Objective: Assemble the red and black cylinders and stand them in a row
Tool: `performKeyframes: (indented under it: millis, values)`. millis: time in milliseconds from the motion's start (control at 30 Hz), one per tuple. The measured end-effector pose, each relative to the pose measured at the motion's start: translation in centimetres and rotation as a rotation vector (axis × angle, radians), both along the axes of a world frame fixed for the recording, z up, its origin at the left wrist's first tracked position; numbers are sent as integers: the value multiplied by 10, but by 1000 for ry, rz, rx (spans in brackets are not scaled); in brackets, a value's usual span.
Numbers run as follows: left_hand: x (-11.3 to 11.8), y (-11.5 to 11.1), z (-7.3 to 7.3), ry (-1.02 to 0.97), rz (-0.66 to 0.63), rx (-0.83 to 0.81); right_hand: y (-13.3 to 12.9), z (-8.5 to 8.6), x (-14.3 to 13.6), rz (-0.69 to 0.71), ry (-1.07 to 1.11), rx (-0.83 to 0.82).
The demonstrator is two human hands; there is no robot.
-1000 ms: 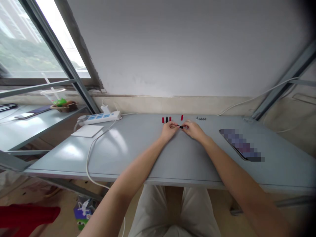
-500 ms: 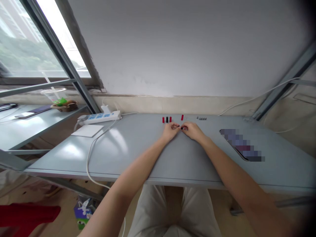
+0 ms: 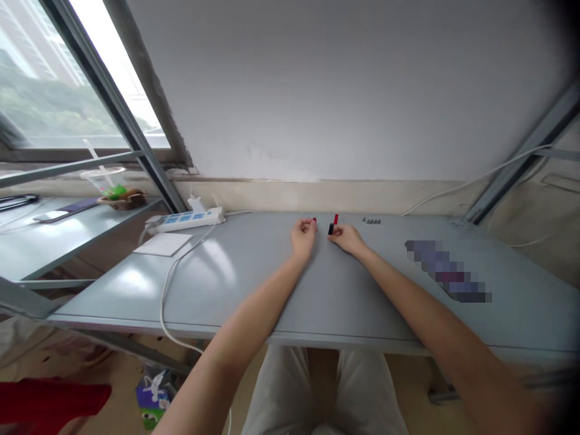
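Near the back of the grey desk [image 3: 254,272], my left hand [image 3: 302,235] has its fingers closed at a small red cylinder [image 3: 314,220], whose top shows beyond the fingertips. My right hand [image 3: 348,237] pinches a small black cylinder [image 3: 330,229], held upright. Just behind it stands another red cylinder [image 3: 336,219]. The other small cylinders by my left hand are hidden behind its fingers. To the right, several tiny metal pieces [image 3: 373,222] lie in a row near the wall.
A white power strip [image 3: 185,220], a white flat square [image 3: 163,243] and a loose cable [image 3: 167,284] are on the left of the desk. A pixelated phone-like object [image 3: 446,272] lies at the right. Metal frame posts rise at both sides.
My hands have moved apart. My left hand went left to the row of cylinders and now covers it. My right hand holds the black cylinder upright, slightly farther left.
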State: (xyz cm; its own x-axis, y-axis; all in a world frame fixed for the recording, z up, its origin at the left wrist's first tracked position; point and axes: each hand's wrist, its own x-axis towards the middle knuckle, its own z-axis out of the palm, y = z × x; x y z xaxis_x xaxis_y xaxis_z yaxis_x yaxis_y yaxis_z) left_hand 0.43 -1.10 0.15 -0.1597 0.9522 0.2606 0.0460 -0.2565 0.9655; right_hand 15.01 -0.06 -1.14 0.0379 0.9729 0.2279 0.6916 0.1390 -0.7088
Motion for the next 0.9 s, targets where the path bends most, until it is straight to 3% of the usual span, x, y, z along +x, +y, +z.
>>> performKeyframes:
  millis: [300,633,767,900]
  values:
    - [-7,5,1,-130,58,-139,35,-12,-16,-82,-55,43]
    - [-6,3,2,-141,23,-165,44,-18,-19,-120,-140,36]
    - [-3,7,-5,-40,-47,-116,44,-15,-18,-112,-181,21]
    - [-1,8,-17,274,-155,14,37,-10,-9,-71,-234,6]
